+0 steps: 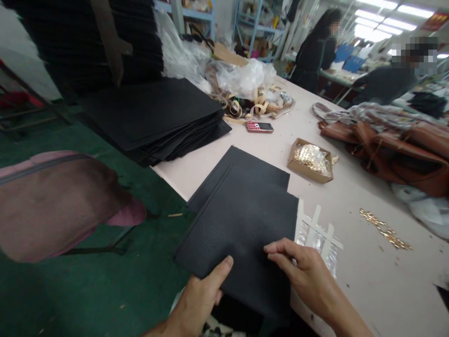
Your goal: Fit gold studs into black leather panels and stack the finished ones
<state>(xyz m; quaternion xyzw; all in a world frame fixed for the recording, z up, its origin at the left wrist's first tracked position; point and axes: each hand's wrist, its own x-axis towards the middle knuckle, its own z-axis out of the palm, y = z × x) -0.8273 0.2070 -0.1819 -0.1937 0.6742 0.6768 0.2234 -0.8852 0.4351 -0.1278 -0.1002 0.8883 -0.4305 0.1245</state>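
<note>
A black leather-like panel [242, 229] extends over the table's near edge. My left hand [203, 292] grips its near edge, thumb on top and fingers underneath. Over the panel's right part, my right hand [298, 262] has thumb and forefinger pinched together; whatever is between them, if anything, is too small to make out. Another black panel [263, 166] lies partly under the first. Just right of them is a clear plastic packet with pale tape strips [319, 234]. Farther right, small gold metal pieces [386, 229] lie in a loose row.
A cardboard box of gold pieces [310, 161] sits beyond the panels, near a red phone [259, 127]. Stacked black sheets [150, 112] overhang the table's left side. Brown leather goods [393, 145] lie at right. A covered chair [63, 201] stands left. Two people are farther back.
</note>
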